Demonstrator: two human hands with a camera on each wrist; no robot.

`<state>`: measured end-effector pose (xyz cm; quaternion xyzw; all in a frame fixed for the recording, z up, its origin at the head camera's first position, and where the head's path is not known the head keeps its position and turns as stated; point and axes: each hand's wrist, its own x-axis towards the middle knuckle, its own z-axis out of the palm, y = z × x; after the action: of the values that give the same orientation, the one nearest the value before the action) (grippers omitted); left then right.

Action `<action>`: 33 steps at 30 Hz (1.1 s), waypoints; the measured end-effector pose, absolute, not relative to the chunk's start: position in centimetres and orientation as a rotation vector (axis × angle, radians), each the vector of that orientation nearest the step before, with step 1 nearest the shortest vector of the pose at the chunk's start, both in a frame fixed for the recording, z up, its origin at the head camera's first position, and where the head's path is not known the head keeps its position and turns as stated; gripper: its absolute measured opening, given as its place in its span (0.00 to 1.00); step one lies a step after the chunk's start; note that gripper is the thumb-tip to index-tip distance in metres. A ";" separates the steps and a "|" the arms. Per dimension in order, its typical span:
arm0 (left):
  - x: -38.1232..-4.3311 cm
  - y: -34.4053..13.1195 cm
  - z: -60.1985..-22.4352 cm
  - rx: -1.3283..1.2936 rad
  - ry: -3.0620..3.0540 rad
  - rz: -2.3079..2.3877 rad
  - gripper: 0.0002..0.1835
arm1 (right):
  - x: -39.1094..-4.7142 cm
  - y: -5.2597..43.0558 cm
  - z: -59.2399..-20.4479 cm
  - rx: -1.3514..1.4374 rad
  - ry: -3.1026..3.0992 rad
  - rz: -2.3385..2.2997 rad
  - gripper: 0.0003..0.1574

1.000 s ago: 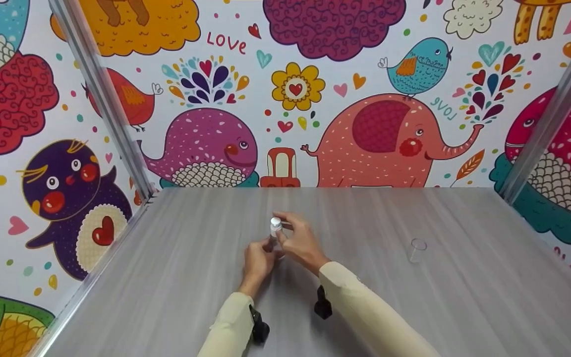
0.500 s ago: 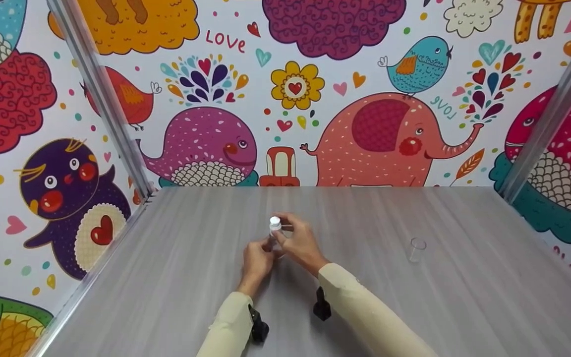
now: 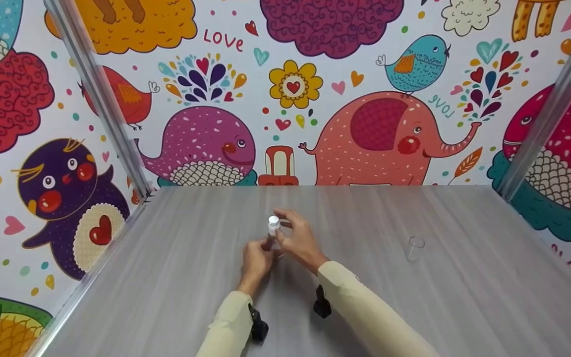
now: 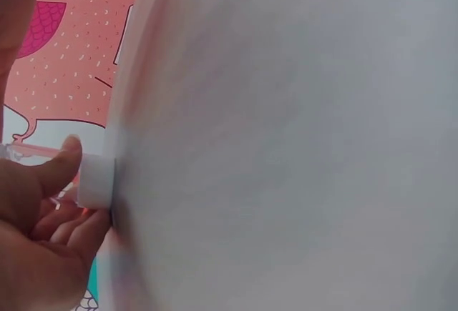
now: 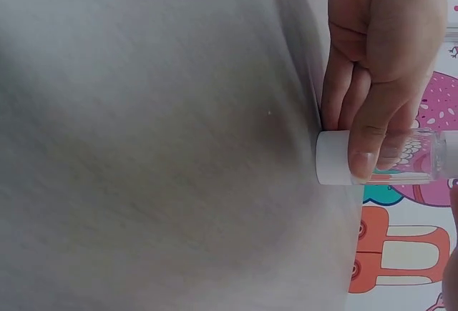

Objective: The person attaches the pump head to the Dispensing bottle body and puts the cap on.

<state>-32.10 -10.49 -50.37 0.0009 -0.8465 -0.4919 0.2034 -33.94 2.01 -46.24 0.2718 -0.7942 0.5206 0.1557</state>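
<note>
Head view: a grey wood-grain table (image 3: 176, 277) runs back to a cartoon-animal wall (image 3: 384, 134), with metal posts (image 3: 102, 99) rising at its left and right back corners. Bare tabletop lies open on every side of the two hands, widest toward the right and near edges. A small clear cup (image 3: 416, 248) stands alone well to the right of the hands; whether it holds anything cannot be told. At mid-table a small clear bottle (image 3: 272, 233) stands upright, topped by a white cap (image 3: 274, 221). The left hand (image 3: 257, 260) grips the bottle's lower body, fingers curled round it. The right hand (image 3: 299, 239) reaches in from the right, thumb and fingertips pinching the cap. Cream sleeves (image 3: 365, 307) cover both forearms.

Left wrist view: the table fills most of the frame as a pale blur. At its left edge the left hand (image 4: 36, 232) curls around the bottle's white base (image 4: 95, 180), which sits on the tabletop, thumb pressed along its side.

Right wrist view: the bottle (image 5: 393, 157) stands with its white base (image 5: 333, 157) on the table (image 5: 157, 139). Its clear body looks see-through, its contents not discernible. The left hand (image 5: 383, 61) wraps it, thumb across the base and glass. The right hand shows only as a sliver at the frame's edge.
</note>
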 end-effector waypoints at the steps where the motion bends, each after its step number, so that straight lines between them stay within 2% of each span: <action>1: -32.1 -10.5 -50.4 0.004 -2.367 -1.369 0.07 | -33.9 2.0 -46.3 0.781 -2.286 1.486 0.27; 7: -32.0 -10.6 -50.5 -0.008 -2.376 -1.373 0.10 | -33.8 2.0 -46.3 0.773 -2.361 1.455 0.27; 16: -31.7 -10.7 -50.3 -0.035 -2.370 -1.370 0.05 | -34.0 1.9 -46.4 0.763 -2.378 1.456 0.27; 25: -32.0 -10.6 -50.1 0.042 -2.424 -1.309 0.04 | -33.9 2.1 -45.8 0.759 -2.388 1.448 0.34; 33: -32.1 -10.6 -50.1 0.042 -2.445 -1.325 0.04 | -33.8 2.1 -45.6 0.793 -2.404 1.446 0.27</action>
<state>-32.07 -10.61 -50.05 0.0148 -0.8649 -0.4688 0.1790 -33.75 2.14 -45.56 0.2703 -0.8193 0.4930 0.1129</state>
